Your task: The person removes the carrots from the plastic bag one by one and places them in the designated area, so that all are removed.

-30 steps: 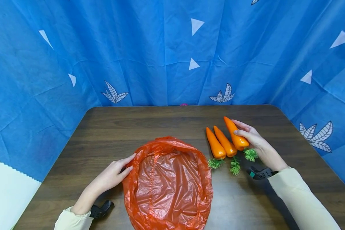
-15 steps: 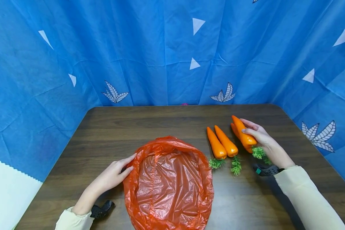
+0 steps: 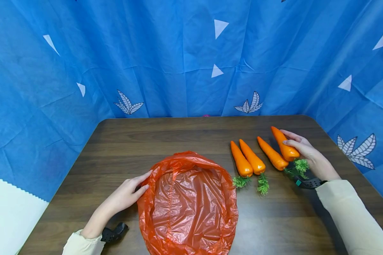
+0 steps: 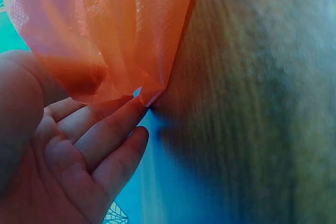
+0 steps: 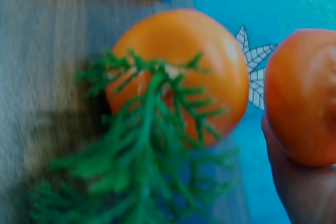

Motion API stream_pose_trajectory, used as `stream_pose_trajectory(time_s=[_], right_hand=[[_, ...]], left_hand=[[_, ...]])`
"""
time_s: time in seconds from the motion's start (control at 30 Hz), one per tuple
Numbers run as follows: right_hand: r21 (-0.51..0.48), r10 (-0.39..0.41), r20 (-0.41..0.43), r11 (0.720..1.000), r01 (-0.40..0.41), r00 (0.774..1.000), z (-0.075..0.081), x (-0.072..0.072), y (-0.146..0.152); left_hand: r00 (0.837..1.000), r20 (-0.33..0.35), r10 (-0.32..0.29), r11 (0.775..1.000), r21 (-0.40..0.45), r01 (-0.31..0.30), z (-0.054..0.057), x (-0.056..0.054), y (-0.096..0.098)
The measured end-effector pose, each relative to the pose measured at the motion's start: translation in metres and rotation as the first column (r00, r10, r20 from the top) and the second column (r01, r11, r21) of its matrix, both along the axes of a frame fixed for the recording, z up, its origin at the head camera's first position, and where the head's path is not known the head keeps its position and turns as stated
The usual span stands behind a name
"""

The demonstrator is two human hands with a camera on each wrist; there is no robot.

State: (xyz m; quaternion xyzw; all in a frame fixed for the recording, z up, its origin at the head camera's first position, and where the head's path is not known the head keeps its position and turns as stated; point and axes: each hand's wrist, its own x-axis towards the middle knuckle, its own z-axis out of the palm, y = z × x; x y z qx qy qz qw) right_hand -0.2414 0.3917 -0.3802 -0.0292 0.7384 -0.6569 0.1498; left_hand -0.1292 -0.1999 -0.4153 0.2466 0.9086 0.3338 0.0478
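Observation:
My left hand (image 3: 128,191) rests its straight fingers against the left rim of a thin red plastic bag (image 3: 146,212), which stands with its mouth spread wide. In the left wrist view, the bag's side (image 4: 113,30) hides part of my fingers (image 4: 100,135). On the right, my right hand (image 3: 306,148) grips a glossy orange carrot (image 3: 284,141) with a feathery green top. Just left of it another carrot (image 3: 271,153) lies on the table. In the right wrist view the held carrot (image 5: 302,98) is cut off at the edge, and the lying carrot (image 5: 184,40) shows its blunt end.
Two more carrots, one on the left (image 3: 240,161) and one beside it (image 3: 252,157), lie close together right of the bag. The dark wooden table (image 3: 178,134) meets a blue patterned curtain (image 3: 159,53) at the back and sides.
My right hand has moved to the right with its carrot, uncovering the third carrot on the table. My left hand and the bag stay where they were.

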Motion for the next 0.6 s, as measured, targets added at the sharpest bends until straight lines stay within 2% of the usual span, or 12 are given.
stream_pose_trajectory(time_s=[0.23,0.33,0.5,0.6], right_hand=[[-0.13,0.049,-0.048,0.99,-0.055,0.998,-0.009,-0.008,0.011],[-0.111,0.072,-0.055,0.991,-0.077,0.996,-0.013,-0.009,0.015],[-0.015,0.101,-0.064,0.995,-0.102,0.993,-0.021,-0.01,0.017],[0.0,0.133,-0.077,0.991,-0.134,0.988,-0.027,-0.01,0.017]], left_hand=[[1.0,0.004,0.002,1.0,0.009,-0.002,0.0,-0.001,0.001],[1.0,0.009,0.001,1.0,0.012,-0.001,0.0,-0.001,0.001],[1.0,0.016,0.005,1.0,0.011,-0.005,-0.001,0.0,0.001],[1.0,0.015,0.006,1.0,0.008,-0.006,-0.001,0.0,0.0]])
